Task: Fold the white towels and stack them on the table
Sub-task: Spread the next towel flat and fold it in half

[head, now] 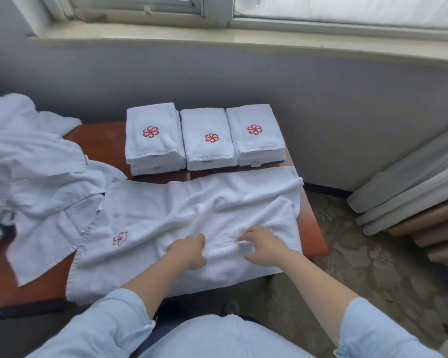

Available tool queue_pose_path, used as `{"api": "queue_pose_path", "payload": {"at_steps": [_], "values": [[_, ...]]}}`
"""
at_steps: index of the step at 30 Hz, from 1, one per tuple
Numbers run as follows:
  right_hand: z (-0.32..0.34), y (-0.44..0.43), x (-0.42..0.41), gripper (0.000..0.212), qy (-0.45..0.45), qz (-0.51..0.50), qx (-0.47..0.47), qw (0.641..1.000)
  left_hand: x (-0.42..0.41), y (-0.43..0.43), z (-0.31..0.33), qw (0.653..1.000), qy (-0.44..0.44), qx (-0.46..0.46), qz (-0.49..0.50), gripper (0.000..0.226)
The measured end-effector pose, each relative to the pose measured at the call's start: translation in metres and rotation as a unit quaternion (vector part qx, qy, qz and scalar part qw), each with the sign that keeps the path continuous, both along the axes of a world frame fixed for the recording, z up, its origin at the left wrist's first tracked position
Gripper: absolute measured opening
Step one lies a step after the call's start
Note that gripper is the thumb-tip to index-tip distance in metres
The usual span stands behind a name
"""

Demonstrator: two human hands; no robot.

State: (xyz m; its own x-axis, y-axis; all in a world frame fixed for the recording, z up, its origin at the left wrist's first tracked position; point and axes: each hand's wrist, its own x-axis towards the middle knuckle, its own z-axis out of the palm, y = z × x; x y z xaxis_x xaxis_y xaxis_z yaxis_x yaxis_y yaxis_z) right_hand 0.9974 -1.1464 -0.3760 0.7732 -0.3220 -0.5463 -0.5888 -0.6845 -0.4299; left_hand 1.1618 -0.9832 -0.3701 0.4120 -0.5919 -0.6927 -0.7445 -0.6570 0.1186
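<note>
Soft daylight from the window [347, 9] overhead, blown white at the glass; shadows are faint, the towel [217, 202] looks washed out, the sill [217, 40] bows with lens distortion, everything slightly soft

- A rumpled white towel [166, 215] lies spread across the brown table [98, 143].
- The left hand [189, 251] grips its middle with curled fingers; the right hand [261, 246] rests beside it, fingers spread.
- Folded stacks [208, 140] line the far edge, three in a row.
- An unfolded heap [36, 164] lies at the left.
</note>
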Motion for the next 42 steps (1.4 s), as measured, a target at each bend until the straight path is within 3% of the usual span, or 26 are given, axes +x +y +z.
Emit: {"api": "queue_pose_path", "payload": {"at_steps": [4,10,16,19,23,25,27,31,34,36,39,42], "values": [[0.010,-0.012,-0.009,0.036,-0.108,-0.171,-0.019,0.979,0.001,-0.012,0.007,0.997,-0.036,-0.063,-0.002,0.030],[0.014,-0.042,-0.045,0.032,-0.156,-0.401,-0.035,0.902,-0.022,-0.071,0.019,0.983,0.051,-0.175,-0.030,0.032],[0.001,-0.052,-0.072,0.041,-0.100,-0.522,0.106,0.840,-0.062,-0.132,0.017,0.963,0.156,-0.219,-0.027,0.034],[-0.003,-0.046,-0.076,0.034,-0.132,-0.569,0.208,0.784,-0.082,-0.151,0.007,0.960,0.190,-0.205,0.009,0.042],[0.004,-0.043,-0.078,0.031,-0.190,-0.556,0.326,0.740,-0.096,-0.167,-0.004,0.965,0.176,-0.184,0.062,0.056],[0.003,-0.043,-0.077,0.035,-0.211,-0.571,0.387,0.693,-0.096,-0.169,-0.006,0.967,0.156,-0.188,0.070,0.048],[0.002,-0.043,-0.075,0.033,-0.222,-0.610,0.378,0.660,-0.091,-0.169,-0.008,0.968,0.142,-0.189,0.089,0.042],[-0.005,-0.049,-0.070,0.022,-0.218,-0.659,0.248,0.676,-0.080,-0.172,-0.006,0.950,0.201,-0.184,0.152,0.040],[-0.003,-0.052,-0.065,0.039,-0.232,-0.618,0.344,0.667,-0.075,-0.172,-0.001,0.941,0.230,-0.184,0.169,0.037],[-0.001,-0.053,-0.059,0.051,-0.241,-0.591,0.347,0.687,-0.074,-0.172,0.001,0.935,0.248,-0.182,0.176,0.036],[0.002,-0.057,-0.055,0.052,-0.258,-0.577,0.236,0.738,-0.076,-0.172,0.004,0.913,0.317,-0.172,0.193,0.032],[0.006,-0.067,-0.065,0.035,-0.260,-0.585,0.093,0.763,-0.077,-0.173,0.004,0.903,0.363,-0.160,0.164,0.030]]}}
